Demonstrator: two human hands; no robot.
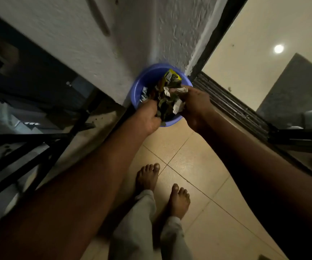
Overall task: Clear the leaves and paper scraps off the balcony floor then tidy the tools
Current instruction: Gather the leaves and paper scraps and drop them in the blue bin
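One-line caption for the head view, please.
Left hand and right hand hold leaves and paper scraps over a blue basin by the wall.

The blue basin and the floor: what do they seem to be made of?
The basin looks like moulded plastic: even violet-blue colour, thin smooth rim. The floor seems to be glazed ceramic tile, possibly stone: beige squares, straight joint lines, a soft shine.

We find the round blue plastic basin point(145, 76) hemmed by rough white plaster wall point(132, 34) behind, black metal railing point(29, 136) left, dark ribbed door track point(226, 102) right; only the beige tiled floor point(189, 162) lies open.
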